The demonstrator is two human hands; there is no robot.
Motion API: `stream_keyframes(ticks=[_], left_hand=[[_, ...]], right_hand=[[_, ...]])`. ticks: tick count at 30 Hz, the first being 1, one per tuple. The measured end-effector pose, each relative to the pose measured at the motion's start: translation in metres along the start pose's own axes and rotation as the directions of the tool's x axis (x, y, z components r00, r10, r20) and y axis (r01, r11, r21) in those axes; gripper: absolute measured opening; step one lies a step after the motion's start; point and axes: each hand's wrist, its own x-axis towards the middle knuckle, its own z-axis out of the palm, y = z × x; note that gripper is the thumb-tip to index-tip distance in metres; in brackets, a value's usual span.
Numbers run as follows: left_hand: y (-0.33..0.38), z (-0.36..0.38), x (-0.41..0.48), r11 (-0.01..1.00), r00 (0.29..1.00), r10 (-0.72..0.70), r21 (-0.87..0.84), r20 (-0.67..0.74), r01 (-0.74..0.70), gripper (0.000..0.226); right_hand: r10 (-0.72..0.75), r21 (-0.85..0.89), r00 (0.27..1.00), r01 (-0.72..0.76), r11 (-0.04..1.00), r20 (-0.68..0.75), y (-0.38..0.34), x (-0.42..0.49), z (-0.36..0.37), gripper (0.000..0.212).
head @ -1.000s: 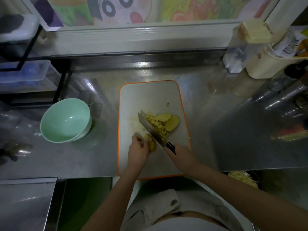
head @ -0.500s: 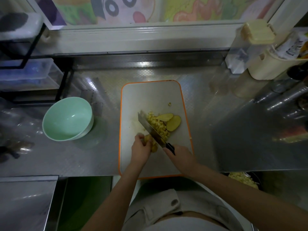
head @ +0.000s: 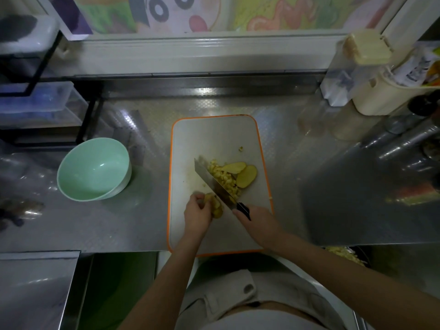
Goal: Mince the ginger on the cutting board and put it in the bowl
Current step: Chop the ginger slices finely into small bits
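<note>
Head view: left hand (head: 197, 215) grips pale-yellow ginger chunk (head: 216, 206); right hand (head: 258, 223) grips knife (head: 215, 183); diced pile (head: 225, 178) and two slices (head: 240, 172) just beyond the blade.

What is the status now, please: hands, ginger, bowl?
Left hand holds ginger chunk; right hand grips knife. Minced ginger and two slices on cutting board. Green bowl empty, nothing blocks it.

Small home kitchen, by the looks of it.
Embossed stainless-steel worktop (head: 309, 163) carrying a white plastic cutting board with an orange rim (head: 214, 134) and a mint-green round bowl (head: 95, 167), clear plastic canister with a pale yellow lid (head: 352, 67) in the corner, colourful cartoon picture (head: 166, 13) along the back.
</note>
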Motion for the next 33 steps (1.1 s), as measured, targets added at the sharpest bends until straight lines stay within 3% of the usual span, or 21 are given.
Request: stream_keyframes(ticks=[7, 18, 28, 33], left_hand=[[-0.004, 0.000, 0.000, 1.000, 1.000, 0.012, 0.018, -0.029, -0.011, 0.011], [-0.004, 0.001, -0.004, 0.998, 0.993, 0.054, -0.013, -0.106, -0.056, 0.008], [-0.005, -0.002, 0.000, 0.998, 0.996, 0.062, -0.014, -0.059, -0.063, 0.012], [-0.003, -0.003, 0.000, 0.996, 0.995, 0.091, 0.007, -0.051, -0.091, 0.008]], right_hand=[[-0.019, -0.047, 1.000, 0.018, 0.999, -0.008, -0.007, 0.000, -0.001, 0.034], [0.015, -0.076, 0.995, -0.007, 0.997, 0.103, -0.015, -0.001, -0.008, 0.036], [0.054, -0.121, 0.992, -0.040, 0.992, 0.116, -0.025, -0.007, -0.001, 0.037], [-0.003, -0.100, 0.994, 0.014, 0.995, 0.109, -0.022, -0.008, 0.004, 0.036]])
